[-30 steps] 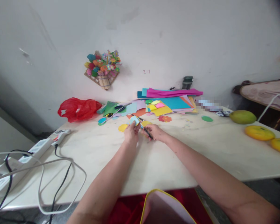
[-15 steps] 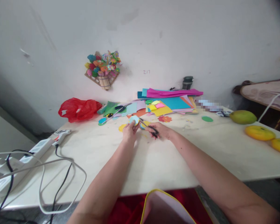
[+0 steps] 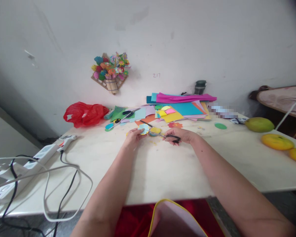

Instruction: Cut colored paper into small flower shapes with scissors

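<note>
My left hand (image 3: 133, 137) pinches a small light blue paper circle (image 3: 144, 129) that has yellow showing along its edge. In my right hand (image 3: 184, 135) is a pair of scissors (image 3: 159, 133) with black handles, the blades pointing left toward the circle. Whether the blades touch the paper I cannot tell. Beneath the blades lies a round yellow piece (image 3: 155, 130) with blue at its lower edge. Behind the circle rests a thin dark pen-like stick (image 3: 146, 123). An orange-red paper flower (image 3: 175, 125) lies just beyond my right hand.
Coloured paper sheets (image 3: 187, 110) are piled by the wall, with a second pair of scissors (image 3: 128, 113) to their left. A red plastic bag (image 3: 85, 114) sits at back left. Power strips (image 3: 43, 154) and cables occupy the left; mangoes (image 3: 277, 141) and a green disc (image 3: 220, 126) the right.
My right hand has moved right, and the scissors have swung to lie nearly level. My left hand, still holding the circle, has turned and shifted slightly left. The view has shifted slightly.
</note>
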A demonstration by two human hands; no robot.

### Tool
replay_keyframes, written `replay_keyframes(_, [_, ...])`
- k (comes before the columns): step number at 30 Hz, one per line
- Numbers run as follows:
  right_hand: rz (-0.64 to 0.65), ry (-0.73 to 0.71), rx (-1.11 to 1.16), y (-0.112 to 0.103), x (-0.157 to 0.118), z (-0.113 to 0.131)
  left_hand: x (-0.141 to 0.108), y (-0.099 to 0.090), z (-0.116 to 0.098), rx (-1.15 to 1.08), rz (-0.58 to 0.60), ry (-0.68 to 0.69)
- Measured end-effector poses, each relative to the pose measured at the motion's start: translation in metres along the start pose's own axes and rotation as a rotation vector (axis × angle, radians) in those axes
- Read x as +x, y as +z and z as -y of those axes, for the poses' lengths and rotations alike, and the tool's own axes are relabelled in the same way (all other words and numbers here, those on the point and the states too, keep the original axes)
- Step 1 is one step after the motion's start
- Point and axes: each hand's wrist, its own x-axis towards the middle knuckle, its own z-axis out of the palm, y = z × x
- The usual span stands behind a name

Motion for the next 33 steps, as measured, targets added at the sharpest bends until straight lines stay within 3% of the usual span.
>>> replay_keyframes(9, [0.031,0.02,0.005,-0.0014,0.001,-0.0041,-0.0009,-0.0019,0.0014,0.062,0.091,-0.061])
replay_keyframes(33, [0.09,0.006,-0.056,0.0016,0.0013,-0.0027,-0.0008,-0.0032,-0.0005,0.111,0.169,-0.186])
